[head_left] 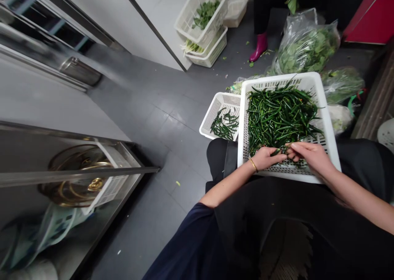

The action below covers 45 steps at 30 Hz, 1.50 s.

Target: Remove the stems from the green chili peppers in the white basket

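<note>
Chillies everywhere, honestly. The big white basket sits on the person's lap, heaped with long green ones, and both hands are down at its near edge working on one pod. Left hand has its fingers curled and pinched onto one end of a chilli, and the right hand is pinching the other end, fingertips pressed together right at the pod.

Progress-wise I'd say it's early days. The small basket on the floor just beside the knee only has a thin scatter of chillies in the bottom, while the lap basket looks close to full. So a small share done, most of the pile left, going by how things lie.

Farther off, another person in pink boots has bags of leafy greens and stacked baskets.
</note>
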{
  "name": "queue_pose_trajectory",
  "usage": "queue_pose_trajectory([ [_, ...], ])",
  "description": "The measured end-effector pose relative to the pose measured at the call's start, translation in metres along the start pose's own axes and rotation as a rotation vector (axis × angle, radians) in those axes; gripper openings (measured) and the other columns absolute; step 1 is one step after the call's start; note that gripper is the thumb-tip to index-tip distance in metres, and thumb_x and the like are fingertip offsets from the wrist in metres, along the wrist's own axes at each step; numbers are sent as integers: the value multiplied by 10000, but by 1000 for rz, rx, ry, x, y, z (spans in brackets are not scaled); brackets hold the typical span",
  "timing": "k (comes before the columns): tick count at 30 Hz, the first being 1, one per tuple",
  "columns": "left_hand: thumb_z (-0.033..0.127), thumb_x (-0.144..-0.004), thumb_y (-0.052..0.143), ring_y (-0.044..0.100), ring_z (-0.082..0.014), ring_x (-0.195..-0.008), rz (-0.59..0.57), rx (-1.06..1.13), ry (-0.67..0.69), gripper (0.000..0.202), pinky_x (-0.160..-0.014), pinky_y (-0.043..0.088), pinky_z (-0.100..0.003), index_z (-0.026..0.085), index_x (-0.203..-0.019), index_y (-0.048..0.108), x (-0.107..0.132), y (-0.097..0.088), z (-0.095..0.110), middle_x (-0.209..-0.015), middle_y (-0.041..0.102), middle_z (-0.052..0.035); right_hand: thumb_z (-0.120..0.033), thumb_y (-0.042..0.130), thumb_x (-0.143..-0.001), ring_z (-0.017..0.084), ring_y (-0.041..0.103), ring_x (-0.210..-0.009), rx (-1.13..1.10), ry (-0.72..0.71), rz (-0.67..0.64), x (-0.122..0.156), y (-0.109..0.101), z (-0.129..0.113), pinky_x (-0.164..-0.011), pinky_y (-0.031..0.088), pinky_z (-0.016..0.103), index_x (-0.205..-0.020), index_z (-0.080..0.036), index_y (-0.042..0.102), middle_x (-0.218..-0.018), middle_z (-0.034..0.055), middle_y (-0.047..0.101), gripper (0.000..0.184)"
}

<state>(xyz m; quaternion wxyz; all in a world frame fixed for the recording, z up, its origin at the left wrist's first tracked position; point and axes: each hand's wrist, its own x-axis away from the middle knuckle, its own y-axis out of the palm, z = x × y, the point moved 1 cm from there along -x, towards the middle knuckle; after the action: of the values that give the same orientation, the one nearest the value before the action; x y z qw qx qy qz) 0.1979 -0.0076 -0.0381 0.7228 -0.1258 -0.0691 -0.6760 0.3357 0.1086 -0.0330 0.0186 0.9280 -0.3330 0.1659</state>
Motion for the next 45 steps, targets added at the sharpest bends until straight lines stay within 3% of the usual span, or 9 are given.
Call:
queue_pose_trajectory([
  [7,596,-690,567,370,-48,-561,-86,136,9,498,-545,291,-197,99,-686,603,-1,5,0,-601,476,35,-472,562,-790,191,613,-757,269,-228,-147,-4,5,-8,-655,496,293,-645,-202,672,-764,49,676,325],
  [12,607,-657,586,314,-36,-471,-24,162,-98,502,-473,230,-205,105,-633,579,-7,8,-2,-491,395,59,-360,431,-890,165,608,-729,828,-638,41,-4,1,-5,-668,445,281,-734,-191,668,-753,45,668,330],
  [15,584,-665,591,298,-32,-402,-60,304,-163,471,-428,207,-209,114,-646,566,-7,10,0,-450,376,69,-330,415,-901,155,593,-700,1113,-727,127,-4,-5,-5,-595,393,262,-757,-175,656,-742,55,648,321],
  [21,380,-630,656,447,-69,-405,-15,573,-142,291,-391,256,-197,117,-667,538,-4,-2,5,-500,497,25,-534,404,-858,234,597,-705,1434,-361,219,-42,-23,-17,-542,371,299,-1127,-124,568,-997,162,605,517],
  [27,266,-570,673,520,-93,-477,122,765,5,255,-447,372,-214,113,-740,561,-6,-23,7,-584,556,4,-384,354,-894,283,613,-762,1563,-130,56,-91,-30,-29,-609,414,342,-994,-83,580,-926,190,626,390],
  [33,382,-606,738,261,-14,-345,277,748,-107,432,-379,140,-168,140,-924,573,-16,-16,5,-439,320,113,-373,300,-904,259,629,-704,1611,-164,-165,-45,-18,-28,-546,389,301,-943,-147,583,-777,134,660,364],
  [40,523,-627,680,243,-22,-290,181,585,-227,418,-354,153,-188,143,-626,506,-13,4,0,-344,312,97,-368,287,-916,242,635,-678,1479,-260,-625,18,27,-25,-556,381,297,-850,-175,633,-751,113,667,401],
  [43,514,-628,683,260,-26,-286,92,602,-261,412,-348,161,-185,137,-627,517,-10,-1,-2,-349,325,90,-391,301,-913,205,629,-696,1292,-310,-781,16,17,-28,-596,391,282,-831,-229,648,-772,59,672,392],
  [45,508,-620,690,342,-38,-319,166,675,-252,418,-353,213,-180,139,-611,493,-11,-9,-4,-398,393,67,-514,347,-877,218,622,-718,1291,-283,-689,2,3,-27,-609,399,291,-919,-239,648,-809,63,671,410],
])
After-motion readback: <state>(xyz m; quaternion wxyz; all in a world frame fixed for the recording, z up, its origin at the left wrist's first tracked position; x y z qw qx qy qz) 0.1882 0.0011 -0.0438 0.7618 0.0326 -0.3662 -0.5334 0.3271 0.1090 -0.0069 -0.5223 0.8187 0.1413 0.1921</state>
